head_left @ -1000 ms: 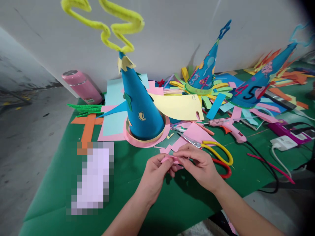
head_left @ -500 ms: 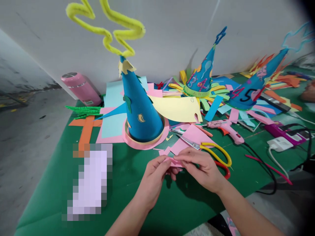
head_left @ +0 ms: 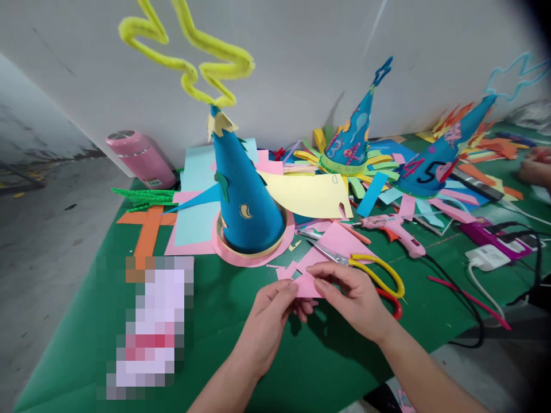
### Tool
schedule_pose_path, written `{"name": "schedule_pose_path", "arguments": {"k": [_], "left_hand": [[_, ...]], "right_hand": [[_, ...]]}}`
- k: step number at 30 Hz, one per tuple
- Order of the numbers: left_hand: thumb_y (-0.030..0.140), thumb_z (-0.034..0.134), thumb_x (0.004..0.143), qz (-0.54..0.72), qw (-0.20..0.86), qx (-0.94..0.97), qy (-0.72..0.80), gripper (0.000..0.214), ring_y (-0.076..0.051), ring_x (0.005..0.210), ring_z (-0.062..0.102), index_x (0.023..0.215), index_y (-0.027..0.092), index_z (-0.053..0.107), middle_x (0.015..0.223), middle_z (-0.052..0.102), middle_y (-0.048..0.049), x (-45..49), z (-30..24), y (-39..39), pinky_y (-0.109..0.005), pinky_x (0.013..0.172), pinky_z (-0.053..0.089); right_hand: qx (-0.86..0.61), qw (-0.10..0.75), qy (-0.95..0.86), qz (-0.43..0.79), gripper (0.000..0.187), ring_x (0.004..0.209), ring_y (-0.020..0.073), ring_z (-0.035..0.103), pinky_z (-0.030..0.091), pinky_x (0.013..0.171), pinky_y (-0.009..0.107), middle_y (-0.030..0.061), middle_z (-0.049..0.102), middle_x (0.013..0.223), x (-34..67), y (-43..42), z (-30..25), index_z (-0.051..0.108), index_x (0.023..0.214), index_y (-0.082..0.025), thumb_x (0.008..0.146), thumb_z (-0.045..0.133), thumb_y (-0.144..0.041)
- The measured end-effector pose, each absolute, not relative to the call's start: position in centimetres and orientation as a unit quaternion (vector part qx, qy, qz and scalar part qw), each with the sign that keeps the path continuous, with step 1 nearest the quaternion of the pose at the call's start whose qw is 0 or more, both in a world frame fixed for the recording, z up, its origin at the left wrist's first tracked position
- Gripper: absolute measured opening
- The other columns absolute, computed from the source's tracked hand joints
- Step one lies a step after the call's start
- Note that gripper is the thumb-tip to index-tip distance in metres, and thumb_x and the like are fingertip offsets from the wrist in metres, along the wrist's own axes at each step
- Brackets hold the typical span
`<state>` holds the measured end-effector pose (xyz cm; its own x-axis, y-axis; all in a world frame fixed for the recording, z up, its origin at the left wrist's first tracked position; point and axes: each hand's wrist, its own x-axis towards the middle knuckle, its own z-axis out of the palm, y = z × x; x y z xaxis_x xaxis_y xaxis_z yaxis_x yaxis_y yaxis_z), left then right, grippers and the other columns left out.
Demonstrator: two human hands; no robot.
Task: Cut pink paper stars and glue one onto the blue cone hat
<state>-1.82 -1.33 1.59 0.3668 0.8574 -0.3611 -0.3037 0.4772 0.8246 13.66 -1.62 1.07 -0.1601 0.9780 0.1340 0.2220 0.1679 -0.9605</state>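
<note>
You, at the green worktop (head_left: 224, 321), pinch a small pink paper piece (head_left: 306, 285) btwn both hands: L hand (head_left: 272, 310) closed on its left end, thumb on top; R hand (head_left: 350, 295) gripping the right end btwn thumb & fingers, approx. level w/ the left. The piece is held up in front of a blue cone hat (head_left: 247, 201) w/ pink brim. Scissors (head_left: 344, 260), yellow-and-red handled, lie just beyond your R hand; contact can't be told. Pink glue gun (head_left: 398, 229) farther R.
</note>
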Motion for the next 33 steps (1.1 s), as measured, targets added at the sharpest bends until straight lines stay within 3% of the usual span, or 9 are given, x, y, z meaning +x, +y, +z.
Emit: {"name": "schedule_pose_path", "arguments": {"k": [12, 21, 33], "left_hand": [[0.025, 0.056, 0.077, 0.376, 0.735, 0.377, 0.420, 0.018, -0.011, 0.058, 0.049, 0.064, 0.013, 0.062, 0.060, 0.057, -0.0010, -2.0, 1.1, -1.3, -0.023, 0.057, 0.038], [0.025, 0.052, 0.078, 0.377, 0.735, 0.375, 0.421, 0.021, -0.012, 0.057, 0.049, 0.066, 0.012, 0.065, 0.059, 0.059, -0.0028, -2.0, 1.5, -1.1, -0.024, 0.057, 0.038], [0.023, 0.056, 0.075, 0.378, 0.748, 0.355, 0.414, 0.017, -0.012, 0.057, 0.051, 0.064, 0.012, 0.064, 0.061, 0.060, -0.0036, -2.1, 1.5, -1.1, -0.025, 0.056, 0.039]], "right_hand": [[-0.480, 0.437, -0.622, 0.438, 0.019, 0.075, 0.0129, 0.058, 0.047, 0.064, 0.022, 0.0008, 0.065, 0.084, 13.7, -1.5, 1.2, 0.062, 0.095, -0.024, 0.082, 0.052, -0.015], [-0.409, 0.434, -0.675, 0.433, 0.025, 0.074, 0.0153, 0.061, 0.049, 0.066, 0.027, 0.0040, 0.066, 0.081, 14.0, -1.2, 1.3, 0.066, 0.093, -0.021, 0.079, 0.051, -0.008], [-0.377, 0.419, -0.739, 0.370, 0.029, 0.079, 0.0156, 0.061, 0.051, 0.068, 0.028, 0.0055, 0.064, 0.088, 14.7, -1.1, 1.3, 0.066, 0.097, -0.023, 0.080, 0.048, -0.008]]}}
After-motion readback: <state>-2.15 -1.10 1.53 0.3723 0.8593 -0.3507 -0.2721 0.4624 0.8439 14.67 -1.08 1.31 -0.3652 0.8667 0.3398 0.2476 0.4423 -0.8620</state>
